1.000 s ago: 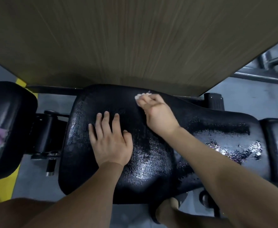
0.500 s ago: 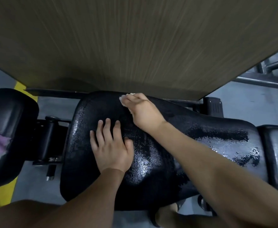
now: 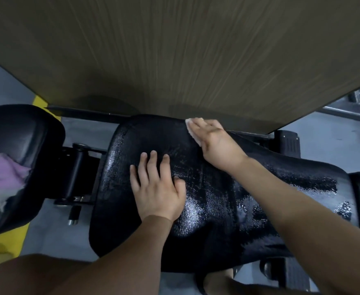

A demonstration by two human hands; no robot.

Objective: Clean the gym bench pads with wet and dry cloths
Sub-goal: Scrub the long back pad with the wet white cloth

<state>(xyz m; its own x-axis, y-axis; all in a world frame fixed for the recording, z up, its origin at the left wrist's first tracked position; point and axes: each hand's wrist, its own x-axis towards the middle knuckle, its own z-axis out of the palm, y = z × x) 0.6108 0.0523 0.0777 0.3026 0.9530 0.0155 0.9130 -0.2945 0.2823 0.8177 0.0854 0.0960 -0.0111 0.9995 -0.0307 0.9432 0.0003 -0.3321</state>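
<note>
The right hand (image 3: 214, 143) has slid back rightward along the far edge of the wet black bench pad (image 3: 217, 209), straight fingers pressing the white cloth (image 3: 190, 128) flat against it. The left hand (image 3: 157, 188) stays spread open, palm down, mid-pad. A pink cloth (image 3: 2, 177) lies on the neighbouring pad (image 3: 25, 135)

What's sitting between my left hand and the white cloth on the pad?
Nothing: in the head view, only bare, wet black pad separates the left hand from the white cloth under the right hand.
</note>
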